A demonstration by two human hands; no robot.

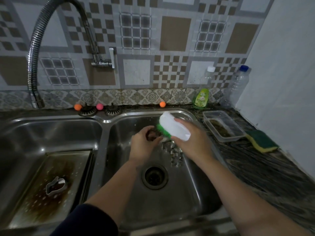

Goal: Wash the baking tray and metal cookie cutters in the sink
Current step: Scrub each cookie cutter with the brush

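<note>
My left hand [144,143] pinches a small cookie cutter [154,135] over the right basin; my right hand [190,138] grips a white scrub brush [173,127], bristles angled left onto it. The baking tray [51,184] lies in the left basin, nearer my left hand.

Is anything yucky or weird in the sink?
Yes. The baking tray in the left basin has a big brown burnt-looking stain down its middle, with one cookie cutter lying on it. More cutters sit loose in the right basin near the open drain.
</note>
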